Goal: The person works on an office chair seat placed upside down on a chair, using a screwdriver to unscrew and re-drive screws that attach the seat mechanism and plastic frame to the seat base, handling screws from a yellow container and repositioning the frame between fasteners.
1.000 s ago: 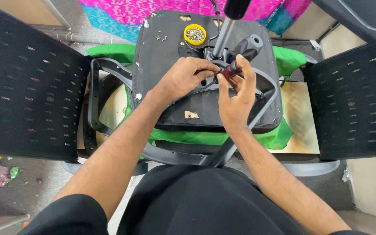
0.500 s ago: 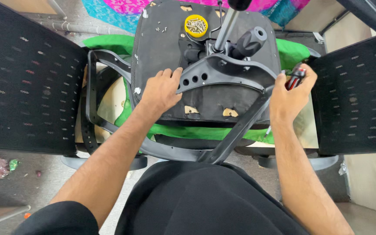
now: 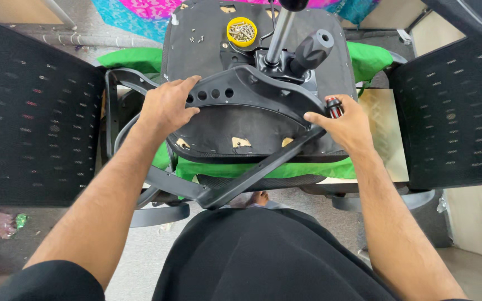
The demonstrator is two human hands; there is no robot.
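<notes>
The right hand, back from the side with the red screwdriver clenched, joins the left hand gripping the armrest frame; both now steady it on the seat.

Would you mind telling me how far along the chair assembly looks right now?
Done: the mechanism with its gas post sits on the upturned seat. In hand: the left hand and right hand grip the black frame; the right also holds a screwdriver. Left: screws wait in the yellow cap.
</notes>
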